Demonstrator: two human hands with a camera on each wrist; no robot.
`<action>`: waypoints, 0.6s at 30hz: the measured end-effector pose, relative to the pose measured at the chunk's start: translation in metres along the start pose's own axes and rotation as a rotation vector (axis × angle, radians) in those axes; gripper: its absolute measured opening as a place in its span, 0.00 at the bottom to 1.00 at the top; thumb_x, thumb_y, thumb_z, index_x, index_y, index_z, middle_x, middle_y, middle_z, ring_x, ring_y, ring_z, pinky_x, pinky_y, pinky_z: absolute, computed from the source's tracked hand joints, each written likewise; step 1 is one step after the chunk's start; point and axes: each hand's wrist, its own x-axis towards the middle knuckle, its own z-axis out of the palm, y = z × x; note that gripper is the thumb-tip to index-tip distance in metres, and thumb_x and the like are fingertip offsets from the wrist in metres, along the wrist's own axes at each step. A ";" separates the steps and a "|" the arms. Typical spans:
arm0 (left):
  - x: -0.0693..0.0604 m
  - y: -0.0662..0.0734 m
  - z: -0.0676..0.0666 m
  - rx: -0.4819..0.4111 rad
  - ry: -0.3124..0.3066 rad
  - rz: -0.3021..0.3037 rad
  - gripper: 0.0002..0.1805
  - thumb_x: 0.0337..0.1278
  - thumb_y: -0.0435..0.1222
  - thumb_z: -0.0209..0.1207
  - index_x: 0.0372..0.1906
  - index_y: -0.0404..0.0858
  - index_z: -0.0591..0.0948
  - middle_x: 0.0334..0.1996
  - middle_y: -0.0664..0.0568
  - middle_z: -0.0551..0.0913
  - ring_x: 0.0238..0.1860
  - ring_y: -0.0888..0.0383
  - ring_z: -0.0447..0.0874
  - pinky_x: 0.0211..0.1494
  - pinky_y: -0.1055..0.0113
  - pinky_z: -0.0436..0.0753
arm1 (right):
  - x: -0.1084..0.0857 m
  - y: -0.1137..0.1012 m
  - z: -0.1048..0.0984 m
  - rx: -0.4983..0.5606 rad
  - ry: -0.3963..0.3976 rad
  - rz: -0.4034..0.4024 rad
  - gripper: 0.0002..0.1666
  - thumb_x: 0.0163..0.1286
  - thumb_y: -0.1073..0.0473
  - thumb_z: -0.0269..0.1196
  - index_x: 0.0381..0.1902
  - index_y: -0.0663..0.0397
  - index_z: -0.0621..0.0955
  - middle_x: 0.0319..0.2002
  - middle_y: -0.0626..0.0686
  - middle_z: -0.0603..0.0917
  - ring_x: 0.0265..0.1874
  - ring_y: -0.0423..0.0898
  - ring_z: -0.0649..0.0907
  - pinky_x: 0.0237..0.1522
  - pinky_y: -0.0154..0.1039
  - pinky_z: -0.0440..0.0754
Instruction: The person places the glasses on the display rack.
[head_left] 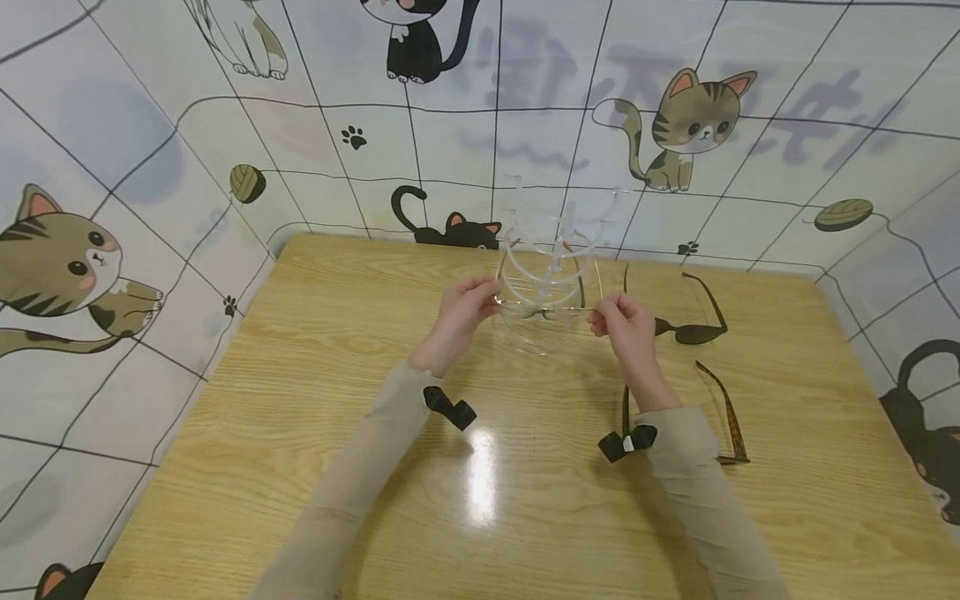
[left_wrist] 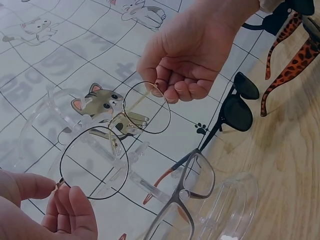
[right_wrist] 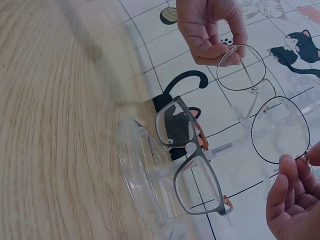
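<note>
Thin-rimmed round glasses are held level between both hands, one at each outer end of the frame. The left hand pinches one end between thumb and fingers; the right hand pinches the other. Behind and around them stands a clear tiered display stand. Grey rectangular glasses with orange-brown temple ends rest on its lower part, below the round pair. In the left wrist view, the round glasses are in front of the stand's upper arms; whether they touch it I cannot tell.
Black sunglasses lie on the wooden table to the stand's right. Nearer the front, tortoiseshell-patterned glasses are partly hidden by the right wrist and sleeve. A wall covering with cartoon cats rises behind the table.
</note>
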 end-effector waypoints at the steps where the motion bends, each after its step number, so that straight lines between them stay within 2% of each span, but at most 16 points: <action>1: 0.002 0.001 0.001 -0.006 0.007 -0.008 0.05 0.61 0.26 0.55 0.40 0.28 0.76 0.24 0.53 0.76 0.24 0.63 0.75 0.32 0.76 0.80 | 0.002 0.000 0.000 0.006 -0.003 0.009 0.11 0.67 0.63 0.54 0.25 0.61 0.76 0.21 0.45 0.80 0.20 0.40 0.78 0.27 0.29 0.79; 6: 0.012 0.005 0.005 -0.015 0.028 -0.025 0.02 0.60 0.28 0.57 0.37 0.35 0.78 0.26 0.52 0.77 0.27 0.62 0.75 0.36 0.74 0.80 | 0.011 0.001 0.001 0.014 -0.002 0.012 0.11 0.67 0.63 0.53 0.26 0.60 0.76 0.21 0.45 0.79 0.20 0.39 0.77 0.27 0.29 0.78; 10: 0.019 0.007 0.007 -0.023 0.032 -0.013 0.03 0.60 0.28 0.57 0.37 0.33 0.79 0.26 0.52 0.77 0.26 0.62 0.75 0.35 0.75 0.80 | 0.017 0.000 0.002 0.012 0.005 0.006 0.12 0.68 0.63 0.52 0.25 0.59 0.76 0.20 0.45 0.79 0.19 0.39 0.77 0.27 0.29 0.78; 14: 0.024 0.008 0.009 -0.045 0.050 0.000 0.02 0.60 0.27 0.57 0.36 0.32 0.79 0.25 0.52 0.77 0.24 0.63 0.75 0.31 0.77 0.79 | 0.024 -0.001 0.004 0.009 0.009 0.011 0.11 0.68 0.62 0.53 0.26 0.62 0.76 0.21 0.46 0.79 0.20 0.39 0.77 0.27 0.29 0.78; 18: 0.026 0.008 0.010 -0.062 0.063 0.005 0.04 0.60 0.27 0.57 0.39 0.32 0.79 0.25 0.53 0.77 0.24 0.63 0.75 0.31 0.77 0.79 | 0.030 0.000 0.005 0.002 0.023 0.027 0.13 0.68 0.61 0.53 0.31 0.69 0.76 0.21 0.45 0.78 0.20 0.39 0.77 0.27 0.29 0.78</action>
